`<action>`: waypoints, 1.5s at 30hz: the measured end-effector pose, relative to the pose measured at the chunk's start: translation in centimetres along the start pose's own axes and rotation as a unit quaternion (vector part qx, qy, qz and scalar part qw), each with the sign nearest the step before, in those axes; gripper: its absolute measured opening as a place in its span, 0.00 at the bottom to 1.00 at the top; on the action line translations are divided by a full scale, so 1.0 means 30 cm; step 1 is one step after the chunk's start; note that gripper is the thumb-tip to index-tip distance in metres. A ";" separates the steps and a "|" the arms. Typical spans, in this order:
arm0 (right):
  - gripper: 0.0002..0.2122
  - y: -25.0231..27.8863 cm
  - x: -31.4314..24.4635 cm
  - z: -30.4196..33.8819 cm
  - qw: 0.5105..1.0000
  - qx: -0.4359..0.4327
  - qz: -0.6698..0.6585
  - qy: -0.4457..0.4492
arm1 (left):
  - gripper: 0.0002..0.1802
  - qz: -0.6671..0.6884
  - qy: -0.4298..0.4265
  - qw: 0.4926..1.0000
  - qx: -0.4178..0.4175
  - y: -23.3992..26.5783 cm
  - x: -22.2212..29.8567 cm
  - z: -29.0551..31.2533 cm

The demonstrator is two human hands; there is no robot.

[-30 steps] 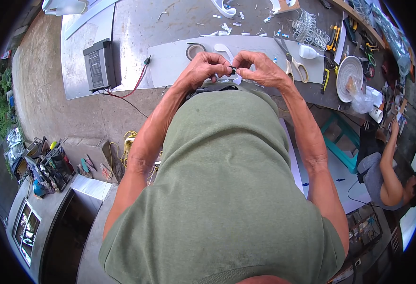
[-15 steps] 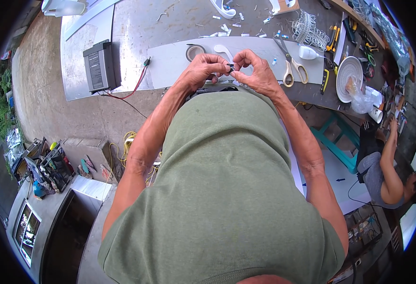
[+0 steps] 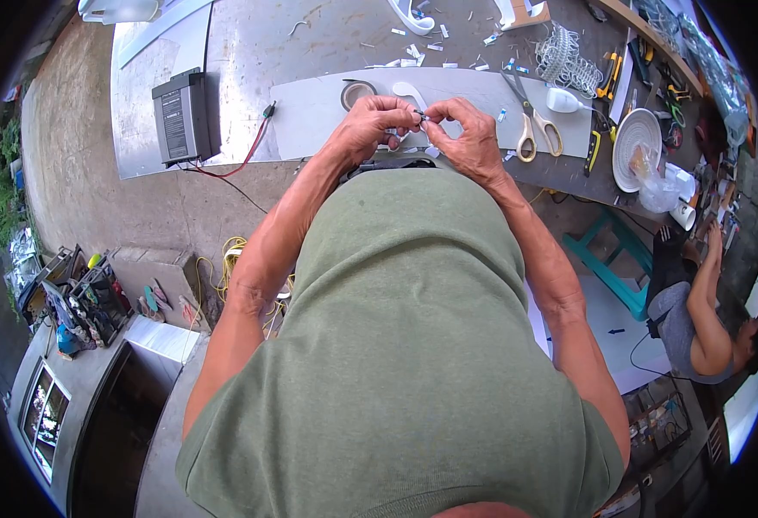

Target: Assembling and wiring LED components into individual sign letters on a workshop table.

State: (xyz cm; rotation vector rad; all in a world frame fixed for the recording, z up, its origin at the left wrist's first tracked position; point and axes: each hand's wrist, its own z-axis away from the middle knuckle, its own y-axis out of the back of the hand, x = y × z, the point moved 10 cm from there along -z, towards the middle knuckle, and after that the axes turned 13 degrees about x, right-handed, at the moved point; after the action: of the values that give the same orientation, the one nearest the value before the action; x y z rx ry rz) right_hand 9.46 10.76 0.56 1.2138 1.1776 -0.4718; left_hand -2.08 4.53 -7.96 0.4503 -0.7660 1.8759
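Close to my body, over the near edge of the work table, both hands meet fingertip to fingertip. My left hand pinches a small dark piece between thumb and forefinger. From the other side, the thumb and forefinger of my right hand close on the same piece. Its kind is too small to make out. Just beyond the fingers lies a white curved plastic piece, partly covered by my hands. A roll of tape sits beyond my left hand, and scissors with cream handles lie right of my right hand.
A black box-shaped device with red and black leads stands at left on the table. Small white strips are scattered at the back. At right are a white bottle, a round woven tray, a teal stool and another person.
My fingertips have shifted slightly around the small dark piece, and both hands stay together. The other person's arm at right has moved a little.
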 end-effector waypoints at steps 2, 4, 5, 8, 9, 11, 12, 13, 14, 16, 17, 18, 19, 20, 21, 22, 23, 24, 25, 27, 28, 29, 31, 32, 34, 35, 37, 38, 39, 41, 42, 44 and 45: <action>0.08 0.024 -0.006 0.000 0.998 0.053 -0.016 -0.005 | 0.04 0.019 0.004 1.000 0.004 0.004 0.001 -0.002; 0.08 0.023 -0.003 -0.002 0.999 0.050 -0.007 0.003 | 0.04 0.021 0.002 1.000 0.004 0.002 0.002 -0.003; 0.08 0.022 -0.004 -0.001 0.999 0.047 0.002 0.011 | 0.04 0.023 0.002 1.000 0.004 0.001 0.004 -0.003; 0.07 0.022 -0.006 0.002 0.999 0.042 0.002 0.011 | 0.04 0.018 0.000 1.000 0.005 0.004 0.003 -0.001; 0.07 0.023 -0.005 0.004 0.999 0.042 0.002 0.011 | 0.04 0.019 0.001 1.000 0.005 0.003 0.000 0.000; 0.06 0.019 -0.006 0.002 0.999 0.037 0.007 0.017 | 0.04 0.023 -0.002 1.000 0.014 0.006 0.002 -0.004; 0.06 0.019 -0.006 0.000 0.999 0.037 0.007 0.017 | 0.04 0.022 -0.002 1.000 0.014 0.007 0.003 -0.005; 0.06 0.020 -0.009 -0.001 0.999 0.037 0.006 0.022 | 0.04 0.022 0.001 1.000 0.013 0.007 0.003 -0.005; 0.05 0.020 -0.013 -0.002 0.999 0.037 0.004 0.027 | 0.03 0.021 0.003 1.000 0.012 0.007 0.002 -0.005; 0.05 0.017 -0.006 -0.003 0.999 0.028 -0.004 0.017 | 0.03 0.022 0.003 1.000 0.008 0.007 0.003 -0.003; 0.06 0.013 0.000 -0.002 1.000 0.019 -0.013 0.008 | 0.04 0.024 0.003 1.000 0.005 0.005 0.003 -0.002; 0.06 0.016 0.002 -0.005 1.000 0.019 -0.013 0.008 | 0.04 0.024 0.002 1.000 0.005 0.006 0.003 -0.001; 0.06 0.010 0.019 -0.006 0.999 0.003 -0.030 -0.016 | 0.04 0.021 0.002 1.000 0.004 0.006 0.003 -0.001; 0.06 0.003 0.035 -0.005 0.998 -0.013 -0.046 -0.040 | 0.04 0.018 0.002 1.000 0.003 0.005 0.003 -0.001; 0.06 0.007 0.035 -0.005 0.998 -0.013 -0.047 -0.040 | 0.04 0.018 0.003 1.000 0.003 0.004 0.003 -0.002; 0.07 0.002 0.043 -0.002 0.997 -0.022 -0.054 -0.056 | 0.04 0.010 -0.003 1.000 -0.001 0.001 0.004 -0.004; 0.07 -0.002 0.051 0.001 0.995 -0.031 -0.062 -0.071 | 0.04 0.002 -0.009 1.000 -0.005 -0.001 0.005 -0.004; 0.07 0.002 0.051 0.001 0.995 -0.032 -0.062 -0.071 | 0.04 0.003 -0.009 1.000 -0.005 0.001 0.003 -0.004; 0.07 0.001 0.055 0.003 0.995 -0.042 -0.058 -0.076 | 0.06 -0.025 -0.025 0.999 -0.006 0.000 0.009 -0.002; 0.07 0.006 0.063 0.004 0.994 -0.051 -0.053 -0.080 | 0.07 -0.053 -0.040 0.998 -0.006 -0.003 0.015 0.000; 0.07 0.007 0.070 0.004 0.993 -0.058 -0.053 -0.083 | 0.09 -0.081 -0.058 0.995 -0.008 -0.010 0.025 0.004; 0.07 0.006 0.076 0.005 0.993 -0.066 -0.053 -0.087 | 0.12 -0.109 -0.075 0.991 -0.009 -0.016 0.035 0.009; 0.07 0.011 0.073 0.003 0.994 -0.065 -0.047 -0.073 | 0.13 -0.126 -0.091 0.988 -0.014 -0.024 0.045 0.020; 0.07 0.013 0.067 0.002 0.995 -0.064 -0.041 -0.059 | 0.14 -0.143 -0.106 0.984 -0.018 -0.028 0.054 0.025; 0.07 0.017 0.063 -0.002 0.995 -0.066 -0.036 -0.057 | 0.13 -0.127 -0.096 0.987 -0.021 -0.028 0.057 0.028; 0.07 0.018 0.060 -0.005 0.996 -0.069 -0.032 -0.055 | 0.13 -0.111 -0.086 0.990 -0.024 -0.030 0.056 0.029; 0.07 0.022 0.058 -0.009 0.996 -0.070 -0.029 -0.048 | 0.12 -0.105 -0.075 0.991 -0.024 -0.032 0.053 0.030; 0.07 0.023 0.055 -0.009 0.996 -0.071 -0.026 -0.041 | 0.13 -0.099 -0.064 0.993 -0.024 -0.033 0.048 0.030; 0.07 0.022 0.055 -0.009 0.996 -0.071 -0.026 -0.042 | 0.13 -0.099 -0.064 0.993 -0.024 -0.035 0.049 0.030; 0.06 0.017 0.029 -0.011 0.997 -0.069 -0.035 -0.010 | 0.12 -0.104 -0.039 0.994 0.004 -0.017 0.036 0.020; 0.06 0.014 0.032 -0.010 0.997 -0.070 -0.036 -0.010 | 0.12 -0.104 -0.039 0.994 0.004 -0.015 0.034 0.017; 0.05 -0.001 0.036 -0.004 0.995 -0.085 -0.043 -0.008 | 0.10 -0.073 -0.003 0.997 0.009 -0.003 0.002 0.002; 0.05 -0.003 0.037 -0.003 0.995 -0.085 -0.043 -0.008 | 0.10 -0.073 -0.003 0.997 0.009 0.002 -0.005 -0.003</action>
State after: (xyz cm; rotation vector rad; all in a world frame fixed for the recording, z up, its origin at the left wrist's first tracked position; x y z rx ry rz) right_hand 9.77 11.12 -0.45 1.0153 1.2346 -0.4346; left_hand -2.07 4.49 -8.13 0.5101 -0.7018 1.7471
